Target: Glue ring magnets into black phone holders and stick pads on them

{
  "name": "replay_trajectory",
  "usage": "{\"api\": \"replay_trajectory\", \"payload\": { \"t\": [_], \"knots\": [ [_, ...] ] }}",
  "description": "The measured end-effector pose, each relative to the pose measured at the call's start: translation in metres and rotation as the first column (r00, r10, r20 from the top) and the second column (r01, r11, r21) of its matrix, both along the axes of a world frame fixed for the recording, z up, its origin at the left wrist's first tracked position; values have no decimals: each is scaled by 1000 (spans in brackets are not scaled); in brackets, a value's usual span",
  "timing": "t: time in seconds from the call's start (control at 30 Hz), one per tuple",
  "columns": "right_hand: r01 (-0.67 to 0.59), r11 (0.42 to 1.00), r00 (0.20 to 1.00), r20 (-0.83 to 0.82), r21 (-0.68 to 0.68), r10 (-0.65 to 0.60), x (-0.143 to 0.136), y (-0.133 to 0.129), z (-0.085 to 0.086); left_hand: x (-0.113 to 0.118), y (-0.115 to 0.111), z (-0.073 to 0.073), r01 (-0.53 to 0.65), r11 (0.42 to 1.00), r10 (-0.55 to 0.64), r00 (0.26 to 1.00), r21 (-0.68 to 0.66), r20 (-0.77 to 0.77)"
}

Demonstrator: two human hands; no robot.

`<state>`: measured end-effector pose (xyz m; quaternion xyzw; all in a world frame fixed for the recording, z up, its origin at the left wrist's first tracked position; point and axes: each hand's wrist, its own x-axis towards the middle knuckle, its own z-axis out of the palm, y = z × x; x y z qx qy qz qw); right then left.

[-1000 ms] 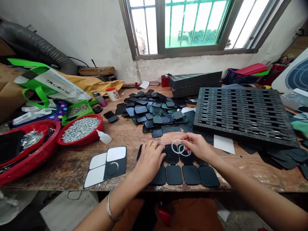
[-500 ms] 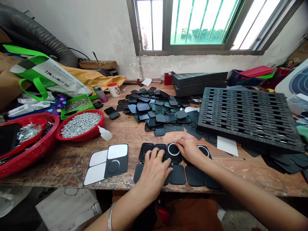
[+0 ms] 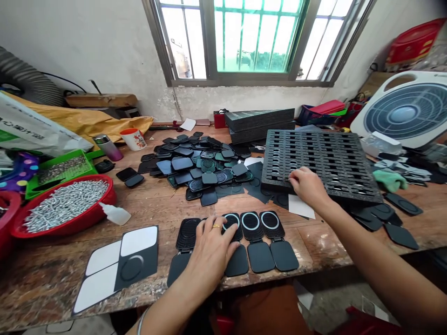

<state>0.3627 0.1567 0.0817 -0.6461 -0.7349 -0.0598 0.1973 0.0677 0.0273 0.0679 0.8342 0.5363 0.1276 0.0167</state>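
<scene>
Several black hinged folding pads lie opened in a row at the table's front edge. White rings sit on three of them, such as the rightmost pad [image 3: 272,225]. My left hand [image 3: 213,249] rests over the row with fingers spread, touching the pads and covering part of them. My right hand [image 3: 307,187] is at the front edge of the black foam tray [image 3: 321,160], fingers pinched together; whatever is between them is hidden. Shiny ring edges show in some of the tray's slots. A sheet with white and dark squares [image 3: 118,265] lies left of the row.
A heap of black pads [image 3: 207,163] covers the table's middle. At left stand a red basket of screws [image 3: 66,202], a white squeeze bottle [image 3: 117,215], a green tray [image 3: 59,172] and a cup [image 3: 133,139]. A fan [image 3: 401,111] stands at the right.
My right hand has left the third pad and moved right and up to the foam tray. A ring lies on that pad. My left hand stays on the row; the view has swung right.
</scene>
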Motion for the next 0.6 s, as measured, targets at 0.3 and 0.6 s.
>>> {"api": "replay_trajectory", "payload": {
  "t": [0.3,0.6],
  "knots": [
    [36,999,985,171,-15,-33,19,12,0,112,93,10,166,974,-166,986,155,-16],
    [-92,996,953,290,-1,89,21,2,7,139,116,5,153,979,-144,987,131,-78]
  ]
}}
